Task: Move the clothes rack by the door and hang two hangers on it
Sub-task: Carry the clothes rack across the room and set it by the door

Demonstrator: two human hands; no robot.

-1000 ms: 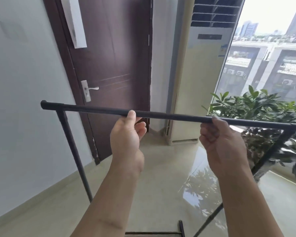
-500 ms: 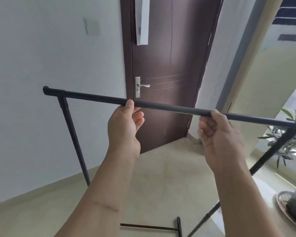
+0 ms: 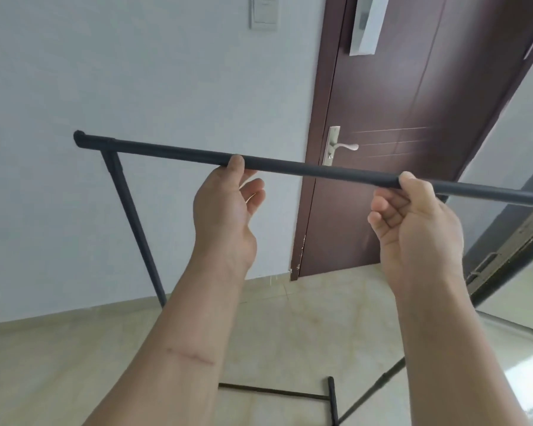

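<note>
With my left hand (image 3: 225, 216) and right hand (image 3: 413, 229) gripping the clothes rack's top bar (image 3: 314, 169) mid-frame, facing the brown door (image 3: 413, 133) upper right, placement looks underway; no hangers hung yet.

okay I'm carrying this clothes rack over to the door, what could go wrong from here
1. The left hand looks loosely hooked on the top bar, fingers partly open, so the rack could tip or slip.
2. The bar's right end runs out of view near the brown door; it might knock the door or its handle.
3. The foot bar sits low by your legs, a possible trip.
</note>
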